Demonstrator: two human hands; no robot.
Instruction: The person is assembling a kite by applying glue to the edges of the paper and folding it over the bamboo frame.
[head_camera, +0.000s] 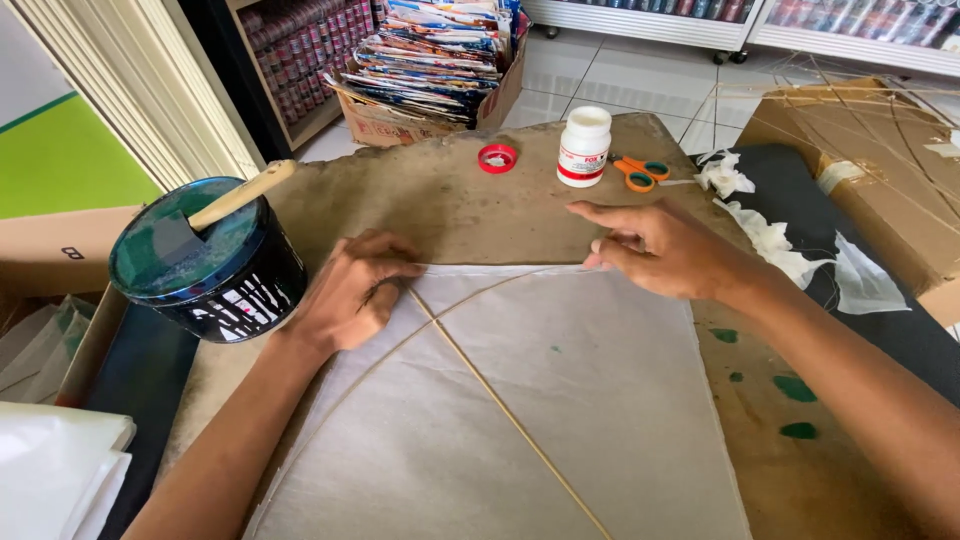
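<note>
Left hand (352, 292) curled, fingertips pressing the paper (560, 400) top edge beside the stick (500, 405). Right hand (655, 250) flat, fingers together, pressing the same folded edge. Paper flat on the board (450, 200); paint can (205, 258) just left, glue bottle (584, 146) and scissors (638, 172) beyond.

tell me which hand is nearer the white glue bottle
Right. The right hand presses the top edge of the paper sheet just below the white glue bottle. The left hand rests farther off, at the sheet's top left, beside the dark paint tub.
</note>
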